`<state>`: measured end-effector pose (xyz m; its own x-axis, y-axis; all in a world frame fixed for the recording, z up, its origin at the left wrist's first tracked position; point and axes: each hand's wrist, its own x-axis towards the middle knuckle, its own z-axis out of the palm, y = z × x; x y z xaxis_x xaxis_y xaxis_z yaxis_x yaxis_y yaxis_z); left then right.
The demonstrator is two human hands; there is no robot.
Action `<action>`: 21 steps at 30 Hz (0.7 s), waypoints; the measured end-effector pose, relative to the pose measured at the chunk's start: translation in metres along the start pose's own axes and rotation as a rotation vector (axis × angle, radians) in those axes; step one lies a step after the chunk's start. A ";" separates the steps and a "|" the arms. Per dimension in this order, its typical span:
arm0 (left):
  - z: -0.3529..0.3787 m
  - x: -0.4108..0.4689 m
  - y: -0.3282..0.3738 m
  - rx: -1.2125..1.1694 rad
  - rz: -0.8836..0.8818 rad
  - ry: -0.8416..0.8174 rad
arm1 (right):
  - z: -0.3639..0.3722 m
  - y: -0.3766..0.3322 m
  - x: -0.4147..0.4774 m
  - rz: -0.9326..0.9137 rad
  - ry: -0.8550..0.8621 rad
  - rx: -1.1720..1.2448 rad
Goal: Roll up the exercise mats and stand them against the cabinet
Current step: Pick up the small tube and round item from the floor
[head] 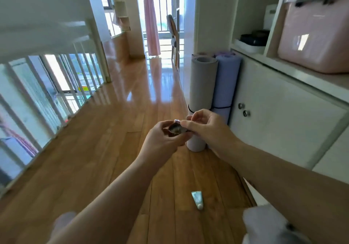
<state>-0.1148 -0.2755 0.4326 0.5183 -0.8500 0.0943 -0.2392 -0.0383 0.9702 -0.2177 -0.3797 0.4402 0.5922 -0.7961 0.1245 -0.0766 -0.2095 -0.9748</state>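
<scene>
White cabinet [283, 115]. Against its left end stand the rolled grey mat [203, 83] and lilac mat [225, 81], upright, touching, each black-strapped. Before the cabinet, the left hand [162, 140] cups a small dark round container [175, 129], and the right hand [205, 125] pinches its edge. A tube [197, 199] lies on the floor [113, 130].

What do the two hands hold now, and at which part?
The left hand grips a small dark round container by its side; the right hand pinches at its upper rim. Its kind is unclear.

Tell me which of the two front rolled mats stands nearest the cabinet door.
The lavender mat: it stands beside the door; the grey mat is on its other side, farther out.
</scene>
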 end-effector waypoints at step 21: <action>-0.039 -0.070 0.080 -0.689 -0.343 -0.244 | -0.023 -0.094 -0.067 -0.309 -0.291 -0.362</action>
<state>-0.1377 -0.1988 0.5121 0.2577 -0.9435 -0.2083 0.5017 -0.0536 0.8634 -0.2681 -0.3195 0.5280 0.8239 -0.4878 0.2884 -0.1042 -0.6307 -0.7690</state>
